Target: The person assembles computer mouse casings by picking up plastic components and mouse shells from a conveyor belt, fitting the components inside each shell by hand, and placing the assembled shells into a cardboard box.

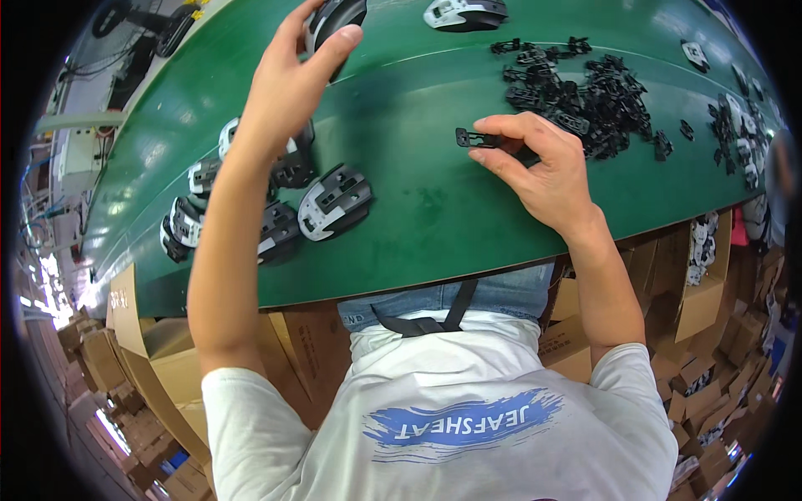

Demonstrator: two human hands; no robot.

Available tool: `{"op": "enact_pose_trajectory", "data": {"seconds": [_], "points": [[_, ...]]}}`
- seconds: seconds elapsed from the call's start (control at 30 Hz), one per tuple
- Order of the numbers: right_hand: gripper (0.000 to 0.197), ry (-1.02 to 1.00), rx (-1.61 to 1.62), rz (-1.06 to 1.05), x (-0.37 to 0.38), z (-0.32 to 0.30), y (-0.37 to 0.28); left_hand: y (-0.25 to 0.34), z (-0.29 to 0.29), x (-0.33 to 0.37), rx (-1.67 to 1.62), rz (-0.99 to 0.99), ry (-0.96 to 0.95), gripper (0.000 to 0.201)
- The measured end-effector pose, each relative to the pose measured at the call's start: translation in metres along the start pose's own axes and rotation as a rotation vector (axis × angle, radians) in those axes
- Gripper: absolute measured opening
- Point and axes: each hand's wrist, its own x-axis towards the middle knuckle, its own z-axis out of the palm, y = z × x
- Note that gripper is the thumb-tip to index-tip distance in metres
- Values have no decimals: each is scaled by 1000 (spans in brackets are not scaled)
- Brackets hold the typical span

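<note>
My left hand (288, 79) is raised over the far left of the green table, its fingers and thumb closed round a black computer mouse shell (338, 21) that the upper edge of the picture cuts off. Over the middle right, my right hand (547, 163) pinches a small black plastic clip (464, 138) between thumb and forefinger. Just beyond that hand lies a heap of similar black clips (614, 100). Under and beside my left forearm sit several grey, white and black mouse shells, one of them (336, 200) fully visible.
A white and black mouse shell (464, 14) lies at the far edge of the view. More white and black parts (748, 138) are spread at the table's right end. Open cardboard boxes (175, 359) stand below the near edge of the green table (418, 242).
</note>
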Motion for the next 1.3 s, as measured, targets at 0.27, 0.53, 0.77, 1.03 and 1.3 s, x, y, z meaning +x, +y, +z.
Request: {"op": "enact_pose_trajectory", "data": {"seconds": [0.27,0.53,0.77,1.03,1.3], "points": [[40,-156,233,-29,7,14,-70,15,21,-153,-1510,-272,-202,54],[33,-141,244,92,1,28,-96,32,49,-193,-1447,-327,-142,63],[41,10,129,171,-14,32,-94,36,64,-191,-1185,-233,-293,66],[30,238,102,-128,-34,46,-66,41,71,-193,-1196,-308,-285,62],[28,151,64,-42,-39,41,-71,42,77,-203,-1335,-435,-248,54]]}}
